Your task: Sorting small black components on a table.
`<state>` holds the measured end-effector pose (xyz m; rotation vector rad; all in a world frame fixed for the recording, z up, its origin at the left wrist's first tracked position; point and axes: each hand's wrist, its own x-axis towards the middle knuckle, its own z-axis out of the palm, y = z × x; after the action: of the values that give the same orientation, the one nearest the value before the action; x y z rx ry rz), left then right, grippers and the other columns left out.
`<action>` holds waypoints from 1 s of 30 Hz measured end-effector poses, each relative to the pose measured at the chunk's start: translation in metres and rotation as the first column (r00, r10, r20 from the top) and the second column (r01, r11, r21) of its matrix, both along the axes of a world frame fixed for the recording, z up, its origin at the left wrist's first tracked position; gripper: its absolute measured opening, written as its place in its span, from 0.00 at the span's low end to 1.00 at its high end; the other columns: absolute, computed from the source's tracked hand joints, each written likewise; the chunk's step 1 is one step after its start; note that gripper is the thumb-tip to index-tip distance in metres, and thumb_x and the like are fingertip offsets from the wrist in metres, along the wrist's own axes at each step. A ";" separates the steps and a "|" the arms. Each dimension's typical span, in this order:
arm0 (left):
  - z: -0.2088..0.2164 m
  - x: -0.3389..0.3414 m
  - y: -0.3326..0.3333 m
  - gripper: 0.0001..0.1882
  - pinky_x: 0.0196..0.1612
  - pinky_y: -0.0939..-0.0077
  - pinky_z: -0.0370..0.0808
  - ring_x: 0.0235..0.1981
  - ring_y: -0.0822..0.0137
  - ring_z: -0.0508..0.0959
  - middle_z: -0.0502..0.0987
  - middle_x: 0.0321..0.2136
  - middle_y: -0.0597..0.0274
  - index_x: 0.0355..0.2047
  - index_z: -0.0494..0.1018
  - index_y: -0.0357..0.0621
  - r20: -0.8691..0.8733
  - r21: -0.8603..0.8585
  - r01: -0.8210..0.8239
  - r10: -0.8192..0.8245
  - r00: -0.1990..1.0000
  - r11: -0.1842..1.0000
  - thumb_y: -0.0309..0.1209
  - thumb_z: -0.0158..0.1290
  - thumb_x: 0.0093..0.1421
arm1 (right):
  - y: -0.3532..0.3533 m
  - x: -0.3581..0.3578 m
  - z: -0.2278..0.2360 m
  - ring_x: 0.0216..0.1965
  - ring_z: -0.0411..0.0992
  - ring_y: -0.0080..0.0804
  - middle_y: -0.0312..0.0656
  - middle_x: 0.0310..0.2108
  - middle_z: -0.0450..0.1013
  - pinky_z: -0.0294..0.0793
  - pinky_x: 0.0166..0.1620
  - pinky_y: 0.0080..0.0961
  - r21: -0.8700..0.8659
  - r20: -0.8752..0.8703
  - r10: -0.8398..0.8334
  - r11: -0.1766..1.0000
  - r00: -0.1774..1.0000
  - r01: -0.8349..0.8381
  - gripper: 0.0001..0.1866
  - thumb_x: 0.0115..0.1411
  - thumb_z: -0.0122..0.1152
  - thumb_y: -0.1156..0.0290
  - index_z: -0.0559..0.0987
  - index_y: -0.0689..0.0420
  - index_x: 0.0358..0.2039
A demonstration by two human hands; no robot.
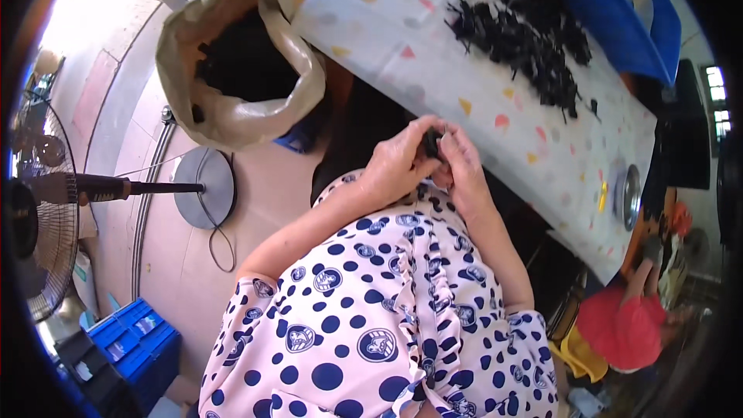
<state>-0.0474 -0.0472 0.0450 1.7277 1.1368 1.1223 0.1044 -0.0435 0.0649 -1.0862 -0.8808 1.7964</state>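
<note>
My left hand [396,161] and my right hand [462,161] meet in front of my body, beside the table's near edge. Both are closed on a small black piece [432,144], pinched between the fingertips. Its exact kind cannot be made out, as the fingers cover much of it. On the table, a heap of similar small black pieces [534,50] lies spread beyond my hands. To the left, a large whitish sack [232,125] stands with its mouth wide, and dark contents [246,70] show inside.
A patterned cloth covers the table [433,70]. A blue bin [611,19] stands at its far right, a round metal dish [631,195] and a yellow-handled tool [603,195] near its right end. Left are a fan [46,193] and blue crates [131,340]. A person in red [623,329] is at right.
</note>
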 end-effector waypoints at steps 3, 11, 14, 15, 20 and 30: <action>-0.009 0.003 -0.001 0.34 0.33 0.71 0.76 0.29 0.62 0.78 0.74 0.33 0.51 0.56 0.60 0.42 -0.008 -0.016 0.021 -0.021 1.000 1.000 0.24 0.60 0.49 | -0.007 -0.002 -0.008 0.17 0.54 0.09 0.25 0.24 0.64 0.49 0.18 0.08 -0.022 -0.011 -0.056 0.998 0.998 0.056 0.15 0.64 0.53 0.59 0.69 0.51 0.48; -0.013 0.007 -0.007 0.28 0.33 0.75 0.76 0.27 0.66 0.78 0.76 0.31 0.54 0.53 0.64 0.41 -0.001 -0.050 -0.009 0.009 1.000 0.999 0.20 0.58 0.52 | -0.018 0.002 -0.011 0.18 0.52 0.09 0.25 0.22 0.59 0.49 0.20 0.10 -0.029 0.031 -0.066 0.997 0.997 0.067 0.14 0.67 0.49 0.60 0.68 0.53 0.48; -0.021 0.007 -0.006 0.24 0.32 0.78 0.75 0.26 0.72 0.76 0.75 0.28 0.59 0.52 0.65 0.40 0.110 -0.065 0.011 -0.004 0.994 0.998 0.18 0.55 0.54 | -0.021 0.000 -0.010 0.18 0.52 0.10 0.24 0.21 0.57 0.50 0.21 0.10 0.044 0.099 -0.015 0.999 0.995 0.010 0.14 0.68 0.47 0.60 0.68 0.55 0.48; -0.020 0.006 -0.006 0.24 0.32 0.78 0.75 0.26 0.72 0.76 0.75 0.28 0.59 0.52 0.65 0.40 0.103 -0.060 0.007 -0.001 0.995 0.998 0.18 0.55 0.54 | -0.020 -0.001 -0.015 0.19 0.51 0.10 0.24 0.20 0.56 0.50 0.21 0.10 0.088 0.136 -0.040 0.996 0.990 0.028 0.14 0.68 0.46 0.60 0.68 0.55 0.48; -0.021 0.005 -0.004 0.21 0.30 0.84 0.72 0.25 0.79 0.73 0.70 0.25 0.66 0.51 0.65 0.41 0.229 -0.205 0.092 -0.044 0.973 0.974 0.16 0.51 0.56 | -0.020 0.003 -0.025 0.20 0.51 0.10 0.24 0.20 0.56 0.50 0.22 0.11 0.203 0.202 -0.076 0.979 0.977 0.034 0.13 0.69 0.44 0.62 0.68 0.57 0.45; -0.025 0.003 -0.006 0.15 0.28 0.77 0.71 0.24 0.69 0.74 0.71 0.23 0.58 0.42 0.62 0.41 0.176 -0.272 0.096 -0.048 0.983 0.957 0.18 0.51 0.55 | -0.022 0.006 -0.018 0.25 0.72 0.30 0.45 0.24 0.73 0.71 0.30 0.24 0.390 0.561 -0.032 0.892 0.827 -0.230 0.08 0.67 0.46 0.70 0.70 0.63 0.37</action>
<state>-0.0445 -0.0532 0.0201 1.4174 1.0628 0.9896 0.1108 -0.0653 0.0464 -1.2851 -1.6411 1.2522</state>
